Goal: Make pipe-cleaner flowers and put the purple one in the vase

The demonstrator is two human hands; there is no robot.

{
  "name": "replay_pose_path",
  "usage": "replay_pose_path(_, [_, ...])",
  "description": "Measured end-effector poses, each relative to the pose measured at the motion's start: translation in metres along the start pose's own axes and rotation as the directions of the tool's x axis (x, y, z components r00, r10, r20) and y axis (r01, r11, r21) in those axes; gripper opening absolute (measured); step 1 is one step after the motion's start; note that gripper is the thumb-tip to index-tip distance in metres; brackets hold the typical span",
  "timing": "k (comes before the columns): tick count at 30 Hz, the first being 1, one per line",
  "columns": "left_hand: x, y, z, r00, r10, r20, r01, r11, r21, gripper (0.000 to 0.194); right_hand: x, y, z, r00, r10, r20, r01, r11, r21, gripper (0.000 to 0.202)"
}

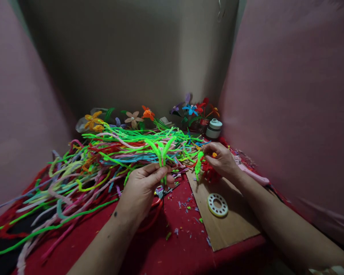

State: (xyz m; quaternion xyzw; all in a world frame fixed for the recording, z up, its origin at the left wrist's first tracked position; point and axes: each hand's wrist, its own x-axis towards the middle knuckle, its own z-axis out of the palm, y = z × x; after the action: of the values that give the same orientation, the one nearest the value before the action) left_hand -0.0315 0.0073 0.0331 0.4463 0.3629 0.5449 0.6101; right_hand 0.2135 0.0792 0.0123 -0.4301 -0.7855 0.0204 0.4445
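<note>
My left hand (145,183) is closed around the base of a bright green pipe-cleaner flower (161,151). Its petals fan upward, and a thin dark stem points down below my fingers. Over the cardboard, the fingers of my right hand (219,158) are pinched at the top of a looped green pipe-cleaner piece (199,164), which hangs down beside them. Red fuzzy pieces (211,172) lie under that hand. Partly hidden beneath my left hand are red-handled scissors (153,217).
A large heap of coloured pipe cleaners (103,160) spreads over the red cloth (172,244). Tape (218,205) rests on the cardboard (232,229). Finished flowers (133,119), a lidded jar (214,128) and a pink tool (253,173) lie farther back.
</note>
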Motion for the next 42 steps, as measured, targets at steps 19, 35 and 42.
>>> replay_pose_path(19, [-0.007, -0.014, 0.014, 0.995, -0.065, 0.07, 0.069, 0.996, -0.056, 0.009, -0.019, -0.063, -0.002, 0.929, -0.322, -0.185, 0.305, 0.946, -0.113, 0.025])
replay_pose_path(35, [-0.009, -0.012, 0.01, 0.996, 0.051, 0.075, -0.058, 0.994, 0.095, 0.012, -0.099, 0.058, -0.077, 0.813, 0.566, 0.141, -0.254, 0.561, -0.788, 0.039])
replay_pose_path(42, [-0.008, -0.011, 0.012, 0.998, 0.047, 0.035, -0.049, 0.998, 0.042, 0.012, -0.092, 0.067, -0.078, 0.833, 0.533, 0.151, -0.274, 0.633, -0.724, 0.021])
